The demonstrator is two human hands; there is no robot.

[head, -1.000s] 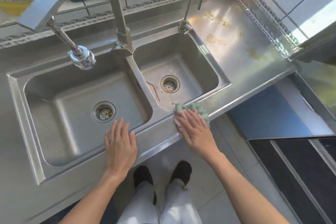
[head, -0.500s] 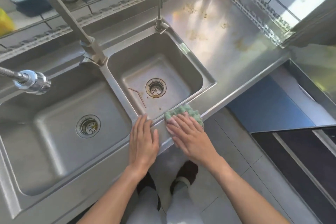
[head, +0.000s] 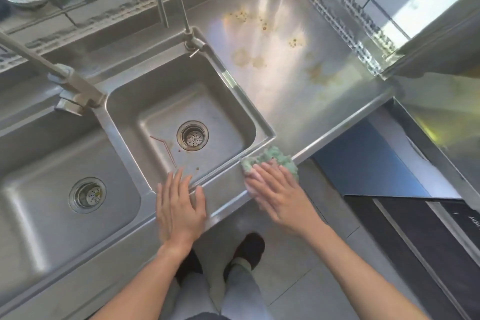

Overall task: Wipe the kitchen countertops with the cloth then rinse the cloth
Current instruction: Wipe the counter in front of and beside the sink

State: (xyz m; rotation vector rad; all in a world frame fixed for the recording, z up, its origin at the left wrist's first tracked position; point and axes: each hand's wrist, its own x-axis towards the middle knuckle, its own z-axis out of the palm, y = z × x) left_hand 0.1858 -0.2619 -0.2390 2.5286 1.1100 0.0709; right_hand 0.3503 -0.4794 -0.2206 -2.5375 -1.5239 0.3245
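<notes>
A green fuzzy cloth [head: 272, 160] lies on the front rim of the steel countertop [head: 298, 91], just past the right sink's [head: 233, 101] front right corner. My right hand [head: 278, 189] presses flat on the cloth with straight fingers, covering its near half. My left hand [head: 180, 204] rests flat on the front rim beside the right sink, fingers spread, holding nothing. Yellow-brown stains mark the countertop to the right of the sink.
A larger left sink [head: 52, 163] adjoins the right one. A thin tap [head: 181, 2] rises behind the right sink; a square faucet base [head: 78, 91] stands between the basins. A thin bent stick [head: 163, 148] lies in the right basin. The counter drops off at its right end.
Both hands slid rightward along the front rim with the cloth under the right hand. The view shifted right, so the sinks now sit further left.
</notes>
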